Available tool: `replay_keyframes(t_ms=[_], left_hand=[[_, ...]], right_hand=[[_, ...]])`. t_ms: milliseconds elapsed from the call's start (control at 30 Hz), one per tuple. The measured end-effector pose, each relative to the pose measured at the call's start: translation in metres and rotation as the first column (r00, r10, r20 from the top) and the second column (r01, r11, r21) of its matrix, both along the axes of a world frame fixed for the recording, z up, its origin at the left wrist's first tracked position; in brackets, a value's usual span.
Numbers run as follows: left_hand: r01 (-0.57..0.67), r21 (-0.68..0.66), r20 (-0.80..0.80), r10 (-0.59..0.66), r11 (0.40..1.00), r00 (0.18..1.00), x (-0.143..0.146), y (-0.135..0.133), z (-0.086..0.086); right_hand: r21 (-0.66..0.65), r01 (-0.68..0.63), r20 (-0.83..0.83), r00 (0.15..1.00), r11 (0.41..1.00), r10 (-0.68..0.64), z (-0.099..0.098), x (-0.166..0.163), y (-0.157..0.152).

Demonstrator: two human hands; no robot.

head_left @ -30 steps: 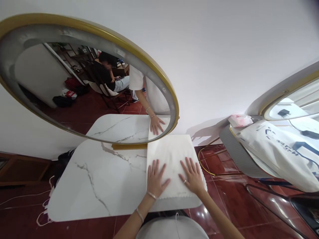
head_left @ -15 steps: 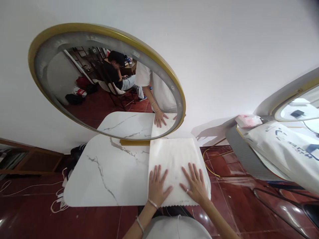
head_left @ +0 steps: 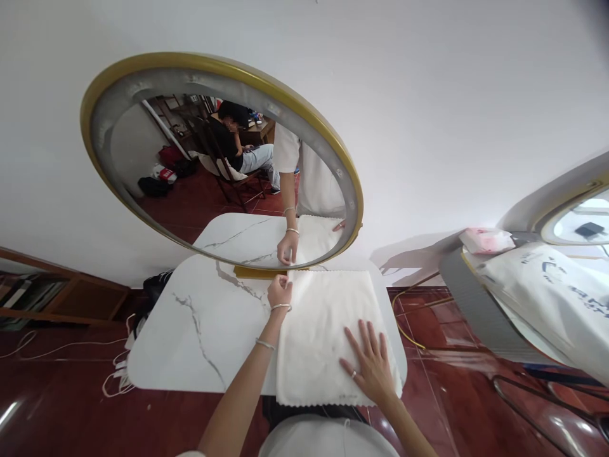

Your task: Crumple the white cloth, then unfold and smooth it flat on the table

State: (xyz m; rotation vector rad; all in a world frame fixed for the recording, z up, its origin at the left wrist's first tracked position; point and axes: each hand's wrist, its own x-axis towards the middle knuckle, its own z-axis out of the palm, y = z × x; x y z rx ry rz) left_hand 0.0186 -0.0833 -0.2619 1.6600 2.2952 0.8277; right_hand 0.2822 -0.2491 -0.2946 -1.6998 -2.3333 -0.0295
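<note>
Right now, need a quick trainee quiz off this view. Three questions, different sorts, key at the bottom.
1. Which hand lies with its fingers spread on the white cloth?
2. True or false: both bracelets are on the right arm.
3. Pick one: as the wearer sees it, at which corner of the cloth are the fingers of the left hand closed?
a) near left
b) far left
c) far right

Key:
1. The right hand.
2. False; both are on the left.
3. b
</note>
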Motion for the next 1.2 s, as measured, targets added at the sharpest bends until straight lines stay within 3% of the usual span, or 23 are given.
replay_keyframes(t_ms=[133,267,333,433,533,733,1033,1100,1200], left_hand=[[0.105,0.051,-0.036,-0.103,0.993,0.994,-0.002,-0.009,-0.004],[0.336,0.07,-0.099,-0.329,0.939,0.939,0.026,-0.034,-0.013],[0.428,0.037,-0.165,-0.417,0.903,0.894,0.037,-0.038,-0.019],[0.437,-0.045,-0.274,-0.432,0.898,0.86,0.037,-0.035,-0.03],[0.411,-0.086,-0.314,-0.416,0.908,0.853,0.02,-0.029,-0.036],[0.386,-0.089,-0.337,-0.392,0.918,0.856,-0.035,-0.025,-0.037],[0.389,-0.05,-0.357,-0.38,0.92,0.853,-0.131,-0.027,-0.036],[0.454,-0.001,-0.365,-0.423,0.891,0.829,-0.14,-0.027,-0.037],[0.657,0.027,-0.373,-0.603,0.753,0.706,-0.124,-0.023,-0.04]], right_hand=[[-0.001,0.006,-0.015,1.0,1.0,-0.006,0.001,-0.003,0.0],[-0.009,-0.011,-0.027,1.0,1.0,0.011,0.003,-0.004,-0.001],[-0.032,-0.093,-0.026,0.995,0.995,0.092,0.005,-0.003,-0.003],[-0.106,-0.315,-0.033,0.949,0.943,0.313,0.009,-0.006,-0.005],[-0.163,-0.429,-0.079,0.903,0.889,0.421,0.013,-0.016,-0.005],[-0.229,-0.477,-0.165,0.878,0.849,0.449,0.014,-0.061,0.0],[-0.286,-0.536,-0.25,0.842,0.795,0.478,0.017,-0.153,0.001],[-0.291,-0.522,-0.249,0.85,0.802,0.464,0.018,-0.165,0.0],[-0.299,-0.511,-0.238,0.858,0.806,0.455,0.016,-0.167,0.0]])
